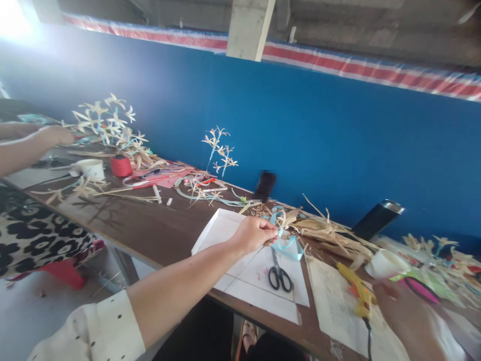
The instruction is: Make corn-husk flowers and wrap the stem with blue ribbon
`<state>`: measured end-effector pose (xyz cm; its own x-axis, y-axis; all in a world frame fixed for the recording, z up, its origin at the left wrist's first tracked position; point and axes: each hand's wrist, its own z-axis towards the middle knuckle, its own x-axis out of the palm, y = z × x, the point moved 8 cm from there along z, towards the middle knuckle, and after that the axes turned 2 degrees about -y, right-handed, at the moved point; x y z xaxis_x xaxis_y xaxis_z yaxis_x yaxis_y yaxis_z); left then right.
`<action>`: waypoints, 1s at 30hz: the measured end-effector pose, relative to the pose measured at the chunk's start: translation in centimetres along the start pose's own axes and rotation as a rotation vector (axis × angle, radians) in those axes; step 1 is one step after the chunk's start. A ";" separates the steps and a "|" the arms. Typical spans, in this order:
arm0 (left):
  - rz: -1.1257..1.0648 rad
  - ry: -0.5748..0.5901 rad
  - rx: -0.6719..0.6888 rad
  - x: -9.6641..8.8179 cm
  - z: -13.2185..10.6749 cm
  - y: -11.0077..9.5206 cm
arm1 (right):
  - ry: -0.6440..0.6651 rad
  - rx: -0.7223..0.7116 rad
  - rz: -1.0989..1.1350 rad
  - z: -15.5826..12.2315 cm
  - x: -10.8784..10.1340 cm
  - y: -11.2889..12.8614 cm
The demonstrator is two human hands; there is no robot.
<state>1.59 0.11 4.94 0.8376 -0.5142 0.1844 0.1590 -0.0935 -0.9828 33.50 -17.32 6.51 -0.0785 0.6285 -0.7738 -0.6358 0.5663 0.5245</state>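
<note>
My left hand [257, 234] is closed in a pinch over the white board [240, 288]. Between its fingertips is a pale dried-husk flower [288, 218], with a strip of light blue tape [289, 248] trailing from it. Just below the pinch, black-handled scissors [280, 278] lie on the board. Smeared by motion, my right hand [402, 311] is at the right, beside a yellow glue gun [359, 291] and a white roll [387, 264]; its fingers cannot be made out.
Dried husks [326, 233] lie along the blue wall [319, 140]. A black bottle [379, 219] leans there. Finished flower stems [221, 150] stand farther left. Another person's hand [56, 135] works at far left, near a red spool [121, 165] and a white cup-like roll [90, 169].
</note>
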 end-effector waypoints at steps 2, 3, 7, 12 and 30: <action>-0.003 -0.002 -0.010 0.1 -0.1 0.0 | -0.011 -0.005 0.010 -1.7 -0.7 2.9; 0.000 -0.004 -0.011 0.2 -0.1 0.0 | -0.012 -0.029 0.121 -2.8 -0.7 4.6; 0.039 0.006 0.000 0.6 -0.5 -0.4 | 0.161 -0.118 0.642 -7.0 1.9 11.3; 0.024 0.018 0.000 0.8 -0.8 -1.1 | 0.496 -0.120 0.913 -9.9 6.5 16.1; 0.096 0.056 0.085 0.1 -0.4 -0.5 | 0.647 0.052 1.315 -9.8 10.0 18.2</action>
<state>1.36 -0.25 5.49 0.8210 -0.5642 0.0872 0.1254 0.0292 -0.9917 13.60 -5.95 4.87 -0.8995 0.3598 0.2479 0.1911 -0.1863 0.9637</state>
